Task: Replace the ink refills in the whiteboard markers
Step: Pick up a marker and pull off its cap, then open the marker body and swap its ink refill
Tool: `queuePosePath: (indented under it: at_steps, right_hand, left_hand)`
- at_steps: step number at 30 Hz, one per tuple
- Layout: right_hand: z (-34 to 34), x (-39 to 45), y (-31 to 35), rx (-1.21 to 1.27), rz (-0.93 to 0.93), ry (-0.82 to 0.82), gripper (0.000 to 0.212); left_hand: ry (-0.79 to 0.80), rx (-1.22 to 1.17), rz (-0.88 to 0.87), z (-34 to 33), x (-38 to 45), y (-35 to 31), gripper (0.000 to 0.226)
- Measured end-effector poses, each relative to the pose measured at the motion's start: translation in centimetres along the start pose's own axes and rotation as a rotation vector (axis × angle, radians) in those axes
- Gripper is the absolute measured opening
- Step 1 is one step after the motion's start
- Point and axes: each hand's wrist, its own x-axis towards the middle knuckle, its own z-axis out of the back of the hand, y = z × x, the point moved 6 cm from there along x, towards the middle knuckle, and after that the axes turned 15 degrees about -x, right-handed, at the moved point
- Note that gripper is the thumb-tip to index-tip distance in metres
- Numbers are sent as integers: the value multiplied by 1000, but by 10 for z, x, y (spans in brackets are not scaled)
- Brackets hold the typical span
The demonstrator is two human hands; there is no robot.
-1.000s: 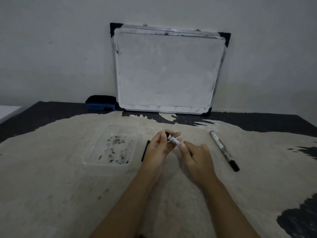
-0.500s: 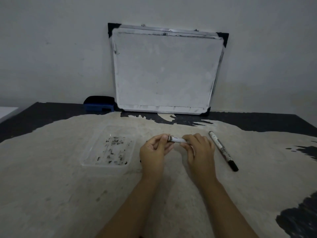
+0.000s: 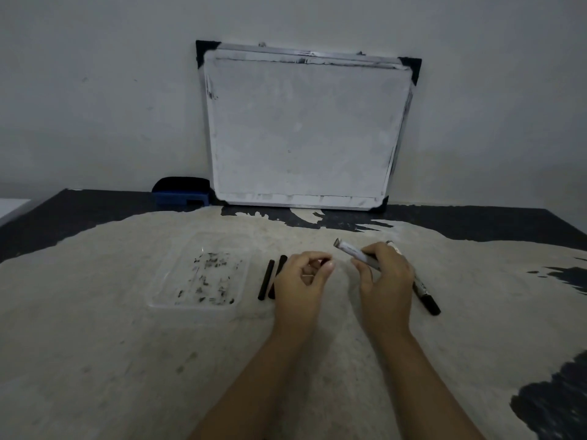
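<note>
My right hand (image 3: 384, 281) grips a white marker barrel (image 3: 352, 253) and holds it tilted above the table, with its upper left end bare and capless. My left hand (image 3: 301, 277) hovers just left of it, apart from the barrel, fingers curled with the thumb against the fingertips. Whether anything small is pinched inside does not show. Two black refill sticks (image 3: 266, 279) lie side by side at the left hand's left edge, the nearer one partly hidden by it. A second marker (image 3: 424, 293) with a black cap lies on the table behind my right hand.
A clear plastic tray (image 3: 165, 281) stained with black ink specks sits left of the sticks. A whiteboard (image 3: 301, 128) leans on the wall at the back, with a blue and black eraser (image 3: 181, 192) beside its lower left corner. The tabletop (image 3: 127, 360) is worn beige with dark edges.
My hands have separated: the left let go of the barrel's end and drew back left, while the right lifted the barrel to the right. Two black sticks now show by the left hand.
</note>
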Motion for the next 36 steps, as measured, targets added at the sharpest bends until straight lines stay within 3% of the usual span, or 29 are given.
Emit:
queuePosePath:
  at_steps: [10, 14, 21, 23, 25, 28, 31, 33, 36]
  right_hand:
    - [-7, 0, -6, -196, -54, 98, 30]
    - [0, -1, 2, -177, 10, 10, 29]
    - [9, -2, 20, -145, 252, -210, 28]
    - [15, 0, 18, -114, 160, -265, 50]
    - [21, -1, 14, 79, -5, -276, 57]
    - [10, -5, 15, 400, -158, -83, 35]
    - [-6, -8, 17, 483, -160, 87, 16]
    - [-4, -8, 16, 484, -178, 37, 14]
    - [14, -6, 19, 385, -79, -199, 7]
  left_hand:
    - [253, 490, -64, -17, -4, 19, 28]
    - [145, 309, 2, -10, -2, 15, 38]
    - [202, 79, 46, -10, -1, 10, 12]
    - [166, 22, 70, -8, 1, 9, 11]
    - [124, -35, 94, -5, 3, 9, 18]
    - [129, -93, 113, -5, 5, 8, 19]
    - [209, -70, 94, -9, 4, 6, 16]
    - [234, -21, 80, -10, 3, 8, 17]
    - [164, 33, 75, -6, 5, 12, 26]
